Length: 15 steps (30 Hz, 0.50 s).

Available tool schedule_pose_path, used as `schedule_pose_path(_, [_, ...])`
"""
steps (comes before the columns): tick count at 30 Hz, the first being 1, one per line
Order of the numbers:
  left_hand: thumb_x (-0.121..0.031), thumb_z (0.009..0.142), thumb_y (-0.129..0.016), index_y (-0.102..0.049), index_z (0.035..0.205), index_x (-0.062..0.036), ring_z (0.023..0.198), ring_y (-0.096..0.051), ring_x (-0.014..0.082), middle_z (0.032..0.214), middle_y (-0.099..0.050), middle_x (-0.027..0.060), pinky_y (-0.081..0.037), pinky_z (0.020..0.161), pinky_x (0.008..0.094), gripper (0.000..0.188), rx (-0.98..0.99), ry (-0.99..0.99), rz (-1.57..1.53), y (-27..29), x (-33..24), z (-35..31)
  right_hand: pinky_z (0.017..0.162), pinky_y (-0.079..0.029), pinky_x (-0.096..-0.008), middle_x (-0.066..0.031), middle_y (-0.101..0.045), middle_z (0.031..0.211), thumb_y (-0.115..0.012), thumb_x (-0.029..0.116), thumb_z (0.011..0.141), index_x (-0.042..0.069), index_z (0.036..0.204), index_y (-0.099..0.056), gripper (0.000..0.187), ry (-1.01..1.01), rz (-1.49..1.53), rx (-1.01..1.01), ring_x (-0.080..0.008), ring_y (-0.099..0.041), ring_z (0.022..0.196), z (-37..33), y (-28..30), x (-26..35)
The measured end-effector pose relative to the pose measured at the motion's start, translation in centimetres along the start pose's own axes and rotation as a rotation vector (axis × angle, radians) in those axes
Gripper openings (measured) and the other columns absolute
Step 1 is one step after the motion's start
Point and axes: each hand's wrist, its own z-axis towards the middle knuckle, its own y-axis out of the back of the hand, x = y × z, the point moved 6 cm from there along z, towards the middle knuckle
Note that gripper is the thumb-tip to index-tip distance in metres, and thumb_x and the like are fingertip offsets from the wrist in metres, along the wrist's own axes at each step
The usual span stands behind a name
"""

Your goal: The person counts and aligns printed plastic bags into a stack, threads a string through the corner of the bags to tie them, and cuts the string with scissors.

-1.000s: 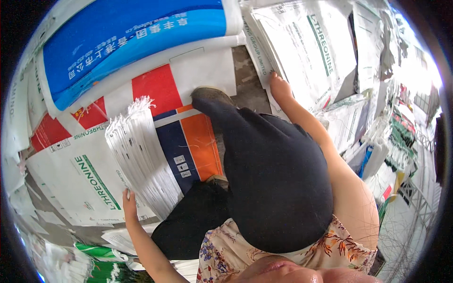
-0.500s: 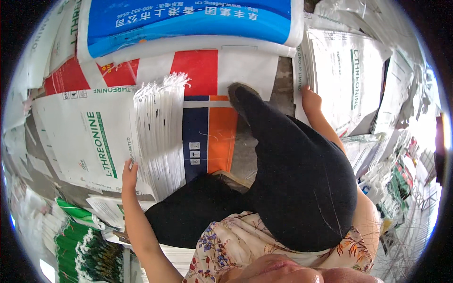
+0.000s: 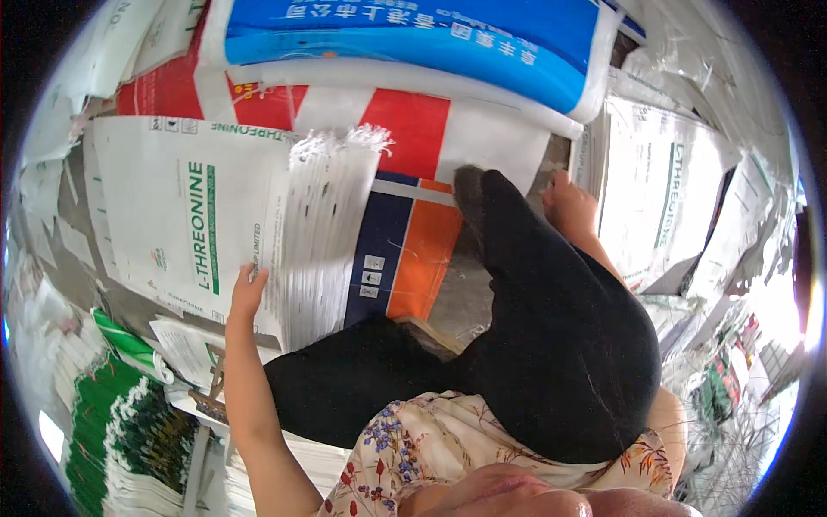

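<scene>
My left hand (image 3: 247,295) lies on the top sheet of a stack of flat white woven bags (image 3: 155,207) with green lettering, fingers slightly apart. The stack's folded edges and frayed white ends face right. To the right, my right hand (image 3: 572,205) is closed beside the near-left edge of a second stack of white printed bags (image 3: 642,189). Its fingers curl inward, and what they hold, if anything, I cannot make out. Between the hands are my black-trousered legs (image 3: 560,336), one knee raised.
A blue printed bag (image 3: 413,39) lies across the far side, above a red-and-white bag (image 3: 405,129). A navy and orange bag (image 3: 422,250) lies by my foot. Green bundles with white fringes (image 3: 129,431) stand at lower left. Loose white bags (image 3: 34,189) crowd the left side.
The view has turned, so the scene sits further right. My right hand has come off the right stack's edge, a little to the left, and curled. My left hand stays on its stack.
</scene>
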Motion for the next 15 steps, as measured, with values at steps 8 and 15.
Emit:
schedule_pose_path(8, [-0.044,0.088,-0.061,-0.035,0.144,0.0060,0.136,-0.041,0.0370,0.153,-0.024,0.0313,-0.033,0.111,0.0364,0.079,0.015,0.065,-0.028,-0.7,-0.1,-1.1,0.055,-0.050,-0.0268,-0.0099,-0.068,0.078,-0.060,0.013,0.096,0.000,0.098,-0.059,0.014,0.179,1.402,-0.280,-0.0135,-0.063,0.063,4.7,13.3,7.3])
schedule_pose_path(15, [-0.046,0.089,-0.059,-0.026,0.147,0.0076,0.142,-0.031,0.0370,0.155,-0.016,0.0323,-0.028,0.114,0.0345,0.085,0.037,0.081,-0.049,-2.8,-1.9,-1.0,0.056,-0.042,-0.0251,-0.0095,-0.068,0.083,-0.060,0.021,0.095,-0.002,0.105,-0.061,0.025,0.065,1.709,-0.282,-0.0117,-0.057,0.061,18.1,17.4,6.3])
